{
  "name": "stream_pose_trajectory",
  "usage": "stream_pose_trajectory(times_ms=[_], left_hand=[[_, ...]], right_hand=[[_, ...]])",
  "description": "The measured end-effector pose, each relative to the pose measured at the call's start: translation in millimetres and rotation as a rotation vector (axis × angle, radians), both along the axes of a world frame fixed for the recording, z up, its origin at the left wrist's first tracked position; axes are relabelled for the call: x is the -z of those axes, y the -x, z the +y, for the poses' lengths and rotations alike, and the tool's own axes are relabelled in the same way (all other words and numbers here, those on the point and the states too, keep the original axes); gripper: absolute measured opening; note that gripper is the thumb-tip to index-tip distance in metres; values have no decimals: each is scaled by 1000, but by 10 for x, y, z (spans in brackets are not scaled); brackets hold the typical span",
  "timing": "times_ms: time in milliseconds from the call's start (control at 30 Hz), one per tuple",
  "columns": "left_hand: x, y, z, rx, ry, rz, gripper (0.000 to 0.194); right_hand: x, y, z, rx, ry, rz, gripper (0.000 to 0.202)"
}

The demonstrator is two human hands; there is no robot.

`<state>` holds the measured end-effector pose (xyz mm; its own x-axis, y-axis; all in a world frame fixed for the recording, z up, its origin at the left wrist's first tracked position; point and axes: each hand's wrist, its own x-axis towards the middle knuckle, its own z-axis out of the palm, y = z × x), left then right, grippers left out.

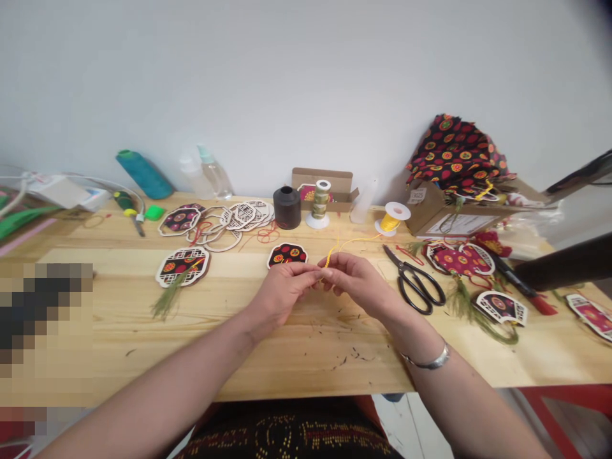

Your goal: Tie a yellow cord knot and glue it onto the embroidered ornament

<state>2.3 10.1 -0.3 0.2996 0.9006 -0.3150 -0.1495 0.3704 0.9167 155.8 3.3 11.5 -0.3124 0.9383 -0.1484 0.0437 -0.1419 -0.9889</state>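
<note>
Fingers of the left hand (280, 292) and right hand (361, 284) were pinched together on the yellow cord (328, 256); I figured slack toward the white spool (400, 210) helped.

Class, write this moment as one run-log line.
Right hand: holding yellow cord | left hand: fingertips meeting right's | cord spool: strand leading toward hands | scissors: on table, untouched

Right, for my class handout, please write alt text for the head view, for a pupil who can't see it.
A person's left hand and right hand come together on yellow cord that leads to a spool on a wooden table. Black-handled scissors lie right of the hands, and a tasselled ornament lies to their left.
</note>
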Motion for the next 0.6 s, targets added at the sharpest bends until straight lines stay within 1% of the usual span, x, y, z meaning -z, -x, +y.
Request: stream_pose_trajectory(times_ms=[67, 167, 333, 400, 500, 600], left_hand=[[1, -2, 3, -11, 17, -5, 11], [-5, 1, 5, -30, 39, -10, 12], [-10, 5, -2, -28, 25, 23, 14], [-1, 6, -4, -25, 23, 27, 13], [14, 10, -1, -19, 19, 19, 11], [15, 11, 1, -18, 7, 27, 11]], right_hand=[[28, -8, 16, -24, -30, 10, 28], [64, -14, 37, -12, -27, 35, 23], [43, -37, 49, 3, -30, 39, 13], [19, -49, 43, -3, -15, 54, 12], [-12, -56, 26, -22, 54, 82, 15], [-26, -46, 15, -10, 92, 85, 17]])
